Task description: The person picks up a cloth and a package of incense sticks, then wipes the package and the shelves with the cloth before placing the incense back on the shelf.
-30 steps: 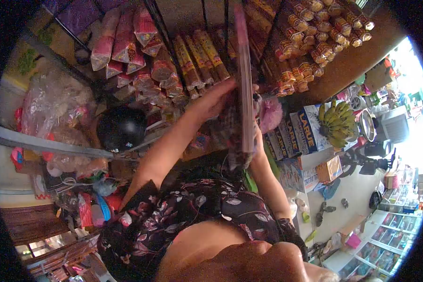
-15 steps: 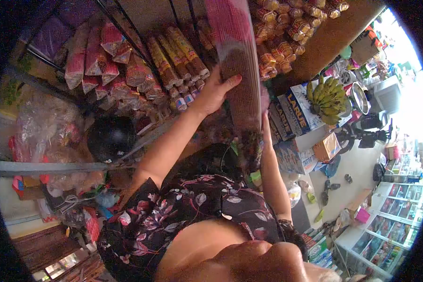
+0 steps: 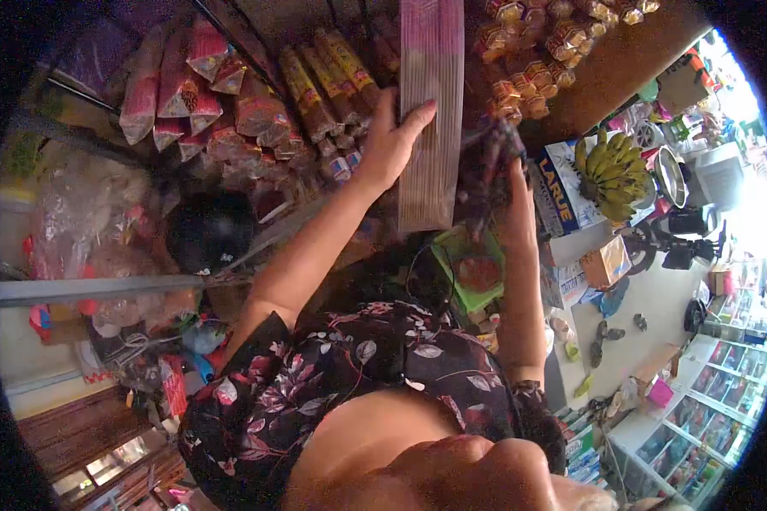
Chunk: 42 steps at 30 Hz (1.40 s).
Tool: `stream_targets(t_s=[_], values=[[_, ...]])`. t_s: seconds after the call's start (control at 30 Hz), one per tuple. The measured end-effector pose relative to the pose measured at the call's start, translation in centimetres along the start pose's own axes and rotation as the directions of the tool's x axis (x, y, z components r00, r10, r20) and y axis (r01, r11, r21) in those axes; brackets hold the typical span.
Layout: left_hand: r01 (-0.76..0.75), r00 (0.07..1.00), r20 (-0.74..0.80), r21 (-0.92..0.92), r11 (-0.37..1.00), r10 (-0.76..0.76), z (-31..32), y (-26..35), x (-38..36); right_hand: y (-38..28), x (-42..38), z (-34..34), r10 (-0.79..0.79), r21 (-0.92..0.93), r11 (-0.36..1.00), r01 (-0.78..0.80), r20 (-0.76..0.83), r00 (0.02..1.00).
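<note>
While the left hand (image 3: pixel 392 145) clasped the long packet of incense sticks (image 3: pixel 430 111) along its left edge, thumb and fingers pressed flat against the clear wrapper, the packet stood nearly upright in front of the stocked shelf. Its lower end hung free above a green tray (image 3: pixel 469 268), and its top ran out of view. The right hand (image 3: pixel 513 213) was raised just beside the packet's right edge, closed around a dark, crumpled bag (image 3: pixel 490 166); how firmly could not be told, since the bag hid most of the fingers. Behind both hands lay rows of wrapped incense bundles (image 3: pixel 332 81) and small yellow-red boxes (image 3: pixel 528 68). Farther right sat printed cartons (image 3: pixel 558 192) and a bunch of bananas (image 3: pixel 609 175).

Judging from the one-sided hold, the tall packet could tip or slip through the palm, because only one edge was gripped and the wrapper looked slick. A swing of its top might also knock bundles off the shelf.
</note>
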<state>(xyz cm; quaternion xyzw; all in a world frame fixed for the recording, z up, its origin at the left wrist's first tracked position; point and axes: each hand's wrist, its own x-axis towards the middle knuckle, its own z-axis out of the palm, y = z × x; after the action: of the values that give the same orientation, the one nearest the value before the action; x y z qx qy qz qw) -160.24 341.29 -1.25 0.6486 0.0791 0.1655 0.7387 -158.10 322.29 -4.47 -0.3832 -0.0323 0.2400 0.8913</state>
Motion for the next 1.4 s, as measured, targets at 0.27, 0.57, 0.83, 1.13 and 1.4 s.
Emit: stream_targets(t_s=[0.27, 0.57, 0.83, 1.13, 1.4], values=[[-0.011, 0.985, -0.172, -0.011, 1.000, 0.009, 0.9, -2.3, 1.2, 0.9, -0.2, 3.0, -0.294, -0.837, 0.374, 0.398, 0.300, 0.907], [0.039, 0.986, -0.153, -0.170, 0.985, -0.065, 1.0, -3.5, 2.2, 3.0, -5.0, -4.9, -0.163, -0.687, 0.700, 0.197, 0.114, 0.980], [0.065, 0.997, -0.012, -0.278, 0.958, -0.071, 0.9, -1.7, 2.3, 3.5, -5.2, -12.5, -0.032, -0.209, 0.973, -0.096, -0.537, 0.843], [-0.002, 0.985, -0.160, 0.375, 0.927, 0.067, 2.1, -1.9, -0.2, 4.4, -4.2, 0.4, -0.370, -0.797, 0.394, 0.457, 0.317, 0.873], [-0.238, 0.967, 0.039, 0.491, 0.838, 0.252, 0.6, -1.8, -1.6, 5.5, -1.6, 1.5, -0.467, -0.817, 0.319, 0.481, 0.306, 0.830]])
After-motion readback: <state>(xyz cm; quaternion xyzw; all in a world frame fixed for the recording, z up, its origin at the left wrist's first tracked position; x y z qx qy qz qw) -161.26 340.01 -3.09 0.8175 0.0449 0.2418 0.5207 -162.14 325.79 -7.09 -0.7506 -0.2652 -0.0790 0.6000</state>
